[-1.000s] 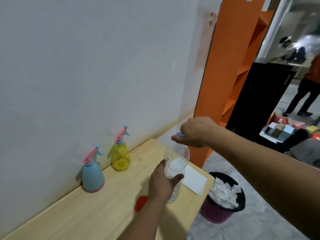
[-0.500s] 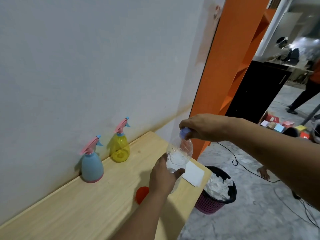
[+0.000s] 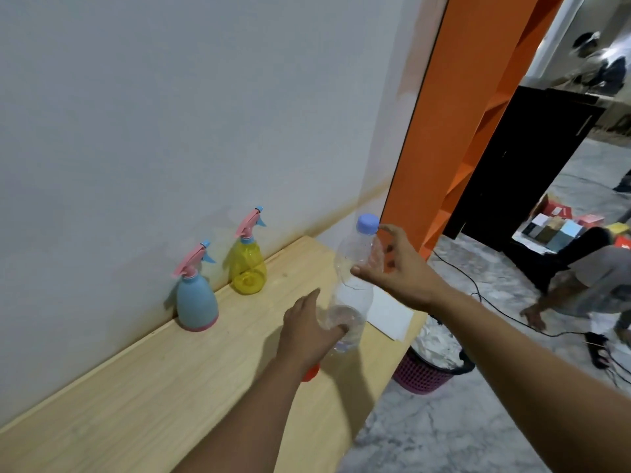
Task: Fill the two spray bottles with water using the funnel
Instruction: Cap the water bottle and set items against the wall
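A blue spray bottle (image 3: pixel 196 302) and a yellow spray bottle (image 3: pixel 247 268), both with pink trigger heads, stand against the wall on the wooden table (image 3: pixel 153 397). My left hand (image 3: pixel 307 332) grips the lower part of a clear water bottle (image 3: pixel 353 295) held upright above the table's right end. Its lilac cap (image 3: pixel 367 222) is on. My right hand (image 3: pixel 399 271) is beside the bottle's shoulder with fingers spread, thumb on the plastic and index fingertip at the cap. A red-orange funnel (image 3: pixel 310 374) peeks out under my left wrist, mostly hidden.
A white paper sheet (image 3: pixel 389 315) lies at the table's right corner. Below it stands a pink bin (image 3: pixel 426 373) full of white paper. An orange shelf unit (image 3: pixel 461 97) rises to the right of the wall. A person (image 3: pixel 587 278) crouches on the floor near a black cable.
My right hand has let go of the cap, dropped beside the bottle's shoulder and spread its fingers. The cap is now uncovered. My left hand keeps its grip on the bottle.
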